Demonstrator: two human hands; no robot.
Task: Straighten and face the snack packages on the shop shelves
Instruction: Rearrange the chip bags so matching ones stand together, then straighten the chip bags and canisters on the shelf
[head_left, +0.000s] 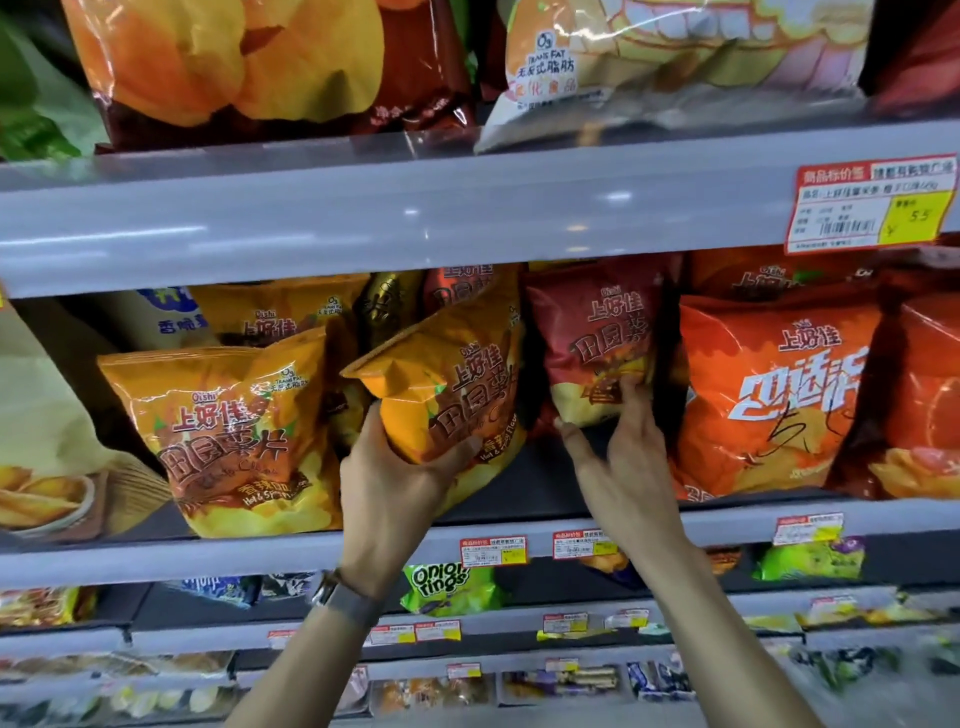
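On the middle shelf, my left hand (400, 467) grips the bottom of an orange-yellow chip bag (452, 374) that tilts to the left, its top corner leaning over. My right hand (621, 447) reaches in beside it and holds the lower edge of a dark red chip bag (597, 338) standing further back, thumb under it and fingers on its front. A second orange-yellow bag (228, 436) stands upright to the left, facing forward. Bright orange bags (779, 389) fill the right side.
The grey shelf rail (260, 556) below carries price tags (493, 551). The upper shelf edge (363, 218) hangs close above the bags and bears a large price label (872, 208). A green onion rings bag (447, 582) sits on the shelf below. Dark bare shelf floor (530, 483) shows between my hands.
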